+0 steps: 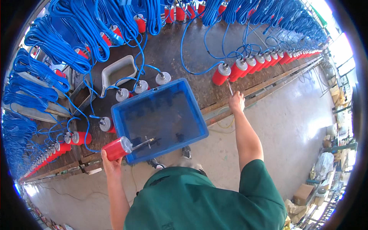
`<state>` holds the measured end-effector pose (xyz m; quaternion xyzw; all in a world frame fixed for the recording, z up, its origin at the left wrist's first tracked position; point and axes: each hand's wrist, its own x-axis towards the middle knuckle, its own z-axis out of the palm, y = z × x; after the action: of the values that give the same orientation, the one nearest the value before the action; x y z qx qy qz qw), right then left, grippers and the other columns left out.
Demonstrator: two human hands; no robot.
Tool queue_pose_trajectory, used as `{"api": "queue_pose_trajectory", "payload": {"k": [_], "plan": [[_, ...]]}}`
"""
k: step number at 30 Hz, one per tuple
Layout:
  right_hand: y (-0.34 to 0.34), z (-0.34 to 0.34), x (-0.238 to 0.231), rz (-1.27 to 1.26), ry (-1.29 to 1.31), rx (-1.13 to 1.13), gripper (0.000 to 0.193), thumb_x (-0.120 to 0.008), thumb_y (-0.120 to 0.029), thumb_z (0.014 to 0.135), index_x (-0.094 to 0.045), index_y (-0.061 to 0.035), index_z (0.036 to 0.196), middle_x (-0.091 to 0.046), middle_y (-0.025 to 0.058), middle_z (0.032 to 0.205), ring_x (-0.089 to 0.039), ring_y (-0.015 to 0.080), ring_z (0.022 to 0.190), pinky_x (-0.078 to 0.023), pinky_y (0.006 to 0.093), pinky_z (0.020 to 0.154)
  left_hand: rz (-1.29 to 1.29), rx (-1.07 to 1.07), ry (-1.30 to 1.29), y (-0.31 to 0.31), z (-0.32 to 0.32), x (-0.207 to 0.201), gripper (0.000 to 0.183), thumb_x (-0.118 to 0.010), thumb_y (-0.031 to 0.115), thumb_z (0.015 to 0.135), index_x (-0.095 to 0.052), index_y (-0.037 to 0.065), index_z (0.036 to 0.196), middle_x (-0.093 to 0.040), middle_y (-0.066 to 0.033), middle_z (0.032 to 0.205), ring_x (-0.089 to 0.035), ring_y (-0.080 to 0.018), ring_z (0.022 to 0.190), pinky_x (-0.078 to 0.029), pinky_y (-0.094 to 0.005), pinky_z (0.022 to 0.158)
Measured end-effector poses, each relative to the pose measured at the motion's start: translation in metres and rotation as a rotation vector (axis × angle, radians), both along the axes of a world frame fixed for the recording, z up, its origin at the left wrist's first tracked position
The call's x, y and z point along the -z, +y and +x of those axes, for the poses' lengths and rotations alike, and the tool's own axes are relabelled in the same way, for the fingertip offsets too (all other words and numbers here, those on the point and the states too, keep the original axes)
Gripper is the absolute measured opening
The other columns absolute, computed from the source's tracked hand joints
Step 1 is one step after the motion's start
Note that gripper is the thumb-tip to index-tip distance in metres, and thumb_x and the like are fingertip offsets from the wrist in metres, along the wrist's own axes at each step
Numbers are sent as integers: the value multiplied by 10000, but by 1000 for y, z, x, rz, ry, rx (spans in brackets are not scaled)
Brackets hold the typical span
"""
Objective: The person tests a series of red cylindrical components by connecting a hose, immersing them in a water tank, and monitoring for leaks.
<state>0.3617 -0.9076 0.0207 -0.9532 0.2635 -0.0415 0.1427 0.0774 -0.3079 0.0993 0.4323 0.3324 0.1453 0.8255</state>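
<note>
My left hand (111, 163) is closed around a red cylinder (115, 149) tilted over the left rim of a blue plastic bin (204, 126). From the cylinder's silvery end cap a thin metal stem (142, 144) reaches right over the bin, with a small crosspiece and a brass-coloured tip. On the right, the fingers of my right hand (237, 101) pinch a thin metal rod-shaped tool (230, 88). Its far end is beside the lower part of a red cylinder with a grey cap (220, 75), the first in the right-hand row; whether they touch, I cannot tell.
Rows of red cylinders (251, 66) with blue cables line the dark workbench (168, 50). Coiled blue cables (57, 44) crowd the far side and left. A whitish tray (109, 73) lies behind the bin. A cardboard box (303, 193) sits at right on the floor.
</note>
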Motion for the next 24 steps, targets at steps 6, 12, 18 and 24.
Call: {"api": "queue_pose_trajectory", "payload": {"k": [6, 12, 18, 24], "plan": [[-31, 27, 32, 61, 154, -154, 346, -614, -247, 986, -657, -27, 1249, -758, 231, 1134, -719, 458, 1025, -575, 559, 960, 18, 26, 32, 4, -3, 3, 732, -725, 652, 975, -554, 126, 1453, -662, -80, 1436, -630, -274, 1357, -500, -471, 1190], [20, -54, -79, 1075, -291, -322, 348, -548, -113, 1059, -535, -71, 1404, -628, 55, 792, -606, 161, 693, -476, 332, 646, 7, 25, 37, 6, -10, 3, 720, -695, 661, 989, -555, 129, 1453, -668, -75, 1437, -634, -264, 1354, -502, -473, 1185], [108, -138, -176, 1182, -395, -406, 357, -512, -162, 1142, -472, -102, 1492, -559, 2, 774, -527, 108, 667, -497, 292, 665, -71, 36, 30, -2, 8, 0, 646, -684, 562, 1035, -541, 99, 1462, -677, -111, 1402, -677, -302, 1294, -580, -511, 1093], [197, -153, -163, 988, -132, -572, 150, -603, -158, 1098, -624, -44, 1193, -591, 21, 813, -536, 101, 730, -464, 284, 660, -49, 52, 29, -5, 5, -6, 617, -675, 539, 1044, -555, 84, 1442, -690, -132, 1370, -712, -288, 1237, -615, -459, 1049]]}}
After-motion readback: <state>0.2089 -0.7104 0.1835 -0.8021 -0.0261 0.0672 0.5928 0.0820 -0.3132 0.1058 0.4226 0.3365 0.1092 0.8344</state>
